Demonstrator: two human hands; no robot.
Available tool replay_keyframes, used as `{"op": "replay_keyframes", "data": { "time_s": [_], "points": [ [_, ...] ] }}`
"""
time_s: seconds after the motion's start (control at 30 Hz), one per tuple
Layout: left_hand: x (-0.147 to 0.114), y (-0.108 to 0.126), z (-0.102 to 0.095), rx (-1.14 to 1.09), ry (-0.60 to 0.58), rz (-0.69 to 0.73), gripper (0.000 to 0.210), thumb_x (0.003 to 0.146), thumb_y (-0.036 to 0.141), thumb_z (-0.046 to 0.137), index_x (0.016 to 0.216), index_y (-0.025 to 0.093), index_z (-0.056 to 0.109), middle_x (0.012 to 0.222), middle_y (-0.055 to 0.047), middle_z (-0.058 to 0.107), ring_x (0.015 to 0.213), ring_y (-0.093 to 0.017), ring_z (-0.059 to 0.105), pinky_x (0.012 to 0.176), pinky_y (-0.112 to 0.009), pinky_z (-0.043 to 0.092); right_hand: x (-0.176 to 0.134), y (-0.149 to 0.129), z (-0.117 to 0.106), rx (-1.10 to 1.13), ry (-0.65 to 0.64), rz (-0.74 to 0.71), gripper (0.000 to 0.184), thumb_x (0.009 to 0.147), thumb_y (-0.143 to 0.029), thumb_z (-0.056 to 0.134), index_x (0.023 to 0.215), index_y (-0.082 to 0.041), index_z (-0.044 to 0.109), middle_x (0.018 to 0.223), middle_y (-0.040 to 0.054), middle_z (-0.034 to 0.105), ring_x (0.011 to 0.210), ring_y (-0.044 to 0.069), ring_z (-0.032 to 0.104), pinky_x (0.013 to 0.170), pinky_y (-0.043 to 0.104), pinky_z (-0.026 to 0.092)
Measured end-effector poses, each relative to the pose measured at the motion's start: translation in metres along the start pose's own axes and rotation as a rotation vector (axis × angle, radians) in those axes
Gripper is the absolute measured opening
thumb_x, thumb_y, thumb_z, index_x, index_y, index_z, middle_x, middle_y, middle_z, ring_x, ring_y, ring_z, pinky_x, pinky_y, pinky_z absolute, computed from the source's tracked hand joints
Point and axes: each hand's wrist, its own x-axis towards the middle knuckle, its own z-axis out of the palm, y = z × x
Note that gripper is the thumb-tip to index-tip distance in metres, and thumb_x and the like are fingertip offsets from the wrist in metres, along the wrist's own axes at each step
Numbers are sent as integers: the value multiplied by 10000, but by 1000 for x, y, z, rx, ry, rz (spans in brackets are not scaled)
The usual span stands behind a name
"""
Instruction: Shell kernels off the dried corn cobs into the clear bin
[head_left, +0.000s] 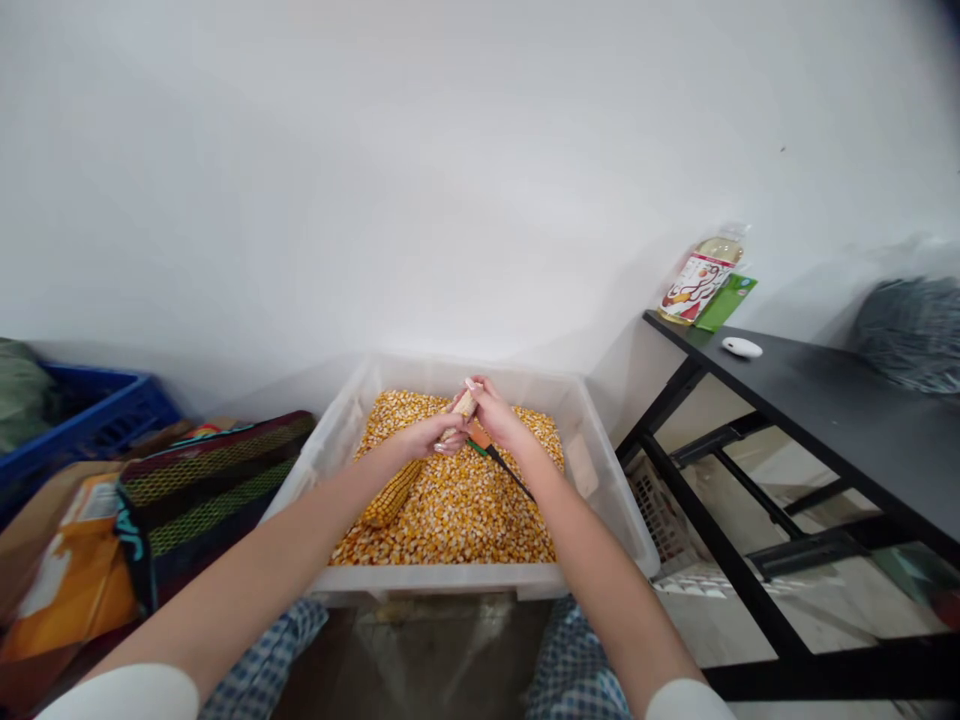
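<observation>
Both my hands are closed around a pale, mostly stripped corn cob [464, 406] above a translucent plastic bin [442, 577]. My left hand [435, 434] grips its lower end, and my right hand [492, 410] wraps its upper end. Loose yellow corn kernels [465, 515] fill much of the bin. Below my left wrist lies a corn cob full of kernels [391, 496], partly hidden by my forearm. A tool with an orange and green handle and a dark shaft [507, 468] rests on the kernels beneath my right hand; its kind is unclear.
To the right stands a black table [810, 400] bearing a bottle [701, 280], a green packet [726, 302], a white oval object [742, 347] and a dark bundle [911, 330]. A blue crate [97, 410], a mesh bag [210, 490] and cardboard [82, 560] are on the left. A white wall [450, 180] rises behind.
</observation>
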Motion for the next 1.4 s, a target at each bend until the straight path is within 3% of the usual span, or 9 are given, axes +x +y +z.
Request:
{"op": "replay_keyframes", "data": {
  "time_s": [0.17, 0.37, 0.6, 0.77, 0.83, 1.1, 1.27, 1.4],
  "points": [
    [-1, 4, 0, -64, -29, -3, 276, 654, 220, 520, 464, 177, 325, 340, 41, 324, 286, -40, 237, 306, -157, 208, -6, -5, 0, -58, -62, -36, 358, 682, -377, 658, 947, -245, 457, 697, -71, 579, 616, 93, 559, 598, 213, 444],
    [-1, 3, -5, -137, -101, -39, 253, 650, 201, 505, 466, 173, 333, 339, 40, 317, 265, -33, 199, 280, -149, 196, -2, -4, 4, -10, 19, -17, 337, 743, -531, 534, 875, -227, 473, 674, -39, 586, 624, 116, 566, 594, 238, 446],
    [-2, 5, -10, -122, -116, -84, 299, 642, 232, 503, 408, 174, 326, 325, 37, 284, 257, -36, 185, 269, -161, 174, -11, -11, 6, 48, -84, 12, 391, 618, -312, 704, 918, -248, 462, 726, -59, 597, 679, 106, 571, 641, 221, 446],
    [0, 1, -8, 39, -35, -31, 260, 655, 218, 511, 428, 160, 397, 341, 20, 348, 279, -47, 268, 300, -163, 219, -1, -1, 9, 39, 136, 12, 279, 737, -481, 553, 774, -217, 472, 611, -50, 564, 564, 100, 538, 545, 216, 419],
    [0, 0, -8, 79, -21, -46, 280, 663, 223, 517, 420, 163, 391, 335, 19, 344, 284, -48, 274, 309, -166, 232, 1, 4, 9, 27, 162, 18, 281, 751, -492, 532, 789, -219, 474, 594, -54, 560, 532, 99, 527, 514, 213, 404],
    [-2, 3, -17, -86, -117, -97, 241, 635, 227, 479, 441, 170, 347, 337, 27, 293, 271, -45, 209, 289, -165, 200, -8, -12, 2, -17, -103, 7, 340, 689, -404, 649, 944, -239, 495, 724, -45, 620, 640, 110, 576, 586, 216, 436],
    [-6, 6, -15, -152, -107, -85, 129, 617, 212, 494, 544, 172, 396, 354, 40, 319, 256, -55, 211, 265, -161, 188, -6, -16, 2, 4, -65, 40, 290, 760, -461, 565, 904, -210, 549, 748, -10, 636, 675, 122, 579, 637, 240, 456],
    [-7, 6, -16, -158, -115, -85, 124, 602, 217, 504, 548, 169, 403, 362, 34, 339, 258, -54, 223, 262, -159, 189, -10, -15, 3, -1, -81, 32, 262, 699, -336, 660, 903, -213, 551, 744, -29, 624, 694, 112, 575, 658, 229, 455]
  ]
}}
